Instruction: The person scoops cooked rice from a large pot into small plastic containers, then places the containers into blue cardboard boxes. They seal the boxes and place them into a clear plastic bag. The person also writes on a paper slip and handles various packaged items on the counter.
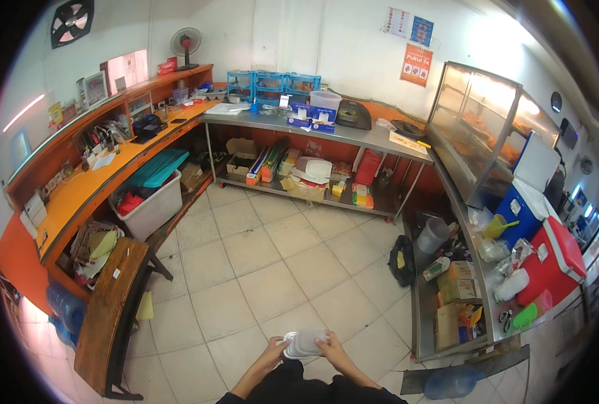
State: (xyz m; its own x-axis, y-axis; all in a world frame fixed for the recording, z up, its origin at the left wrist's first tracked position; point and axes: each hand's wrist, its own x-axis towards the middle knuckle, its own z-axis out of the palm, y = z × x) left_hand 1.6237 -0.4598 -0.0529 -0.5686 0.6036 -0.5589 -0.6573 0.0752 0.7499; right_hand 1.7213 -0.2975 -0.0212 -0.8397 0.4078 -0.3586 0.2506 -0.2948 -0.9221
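Low in the view, close in front of my body, I hold a small stack of translucent white plastic lids. They look round-cornered and overlap, fanned slightly sideways. My left hand is closed on the left edge of the lids. At the opposite edge my right hand grips them with its fingertips. Both forearms come up from the lower edge in dark sleeves. Beneath the lids lies the pale tiled floor. How many lids there are I cannot tell.
A wooden bench stands at left, below an orange counter. Along the back runs a steel table with boxes beneath. At right are a glass display case, a red cooler box and a black bag on the floor.
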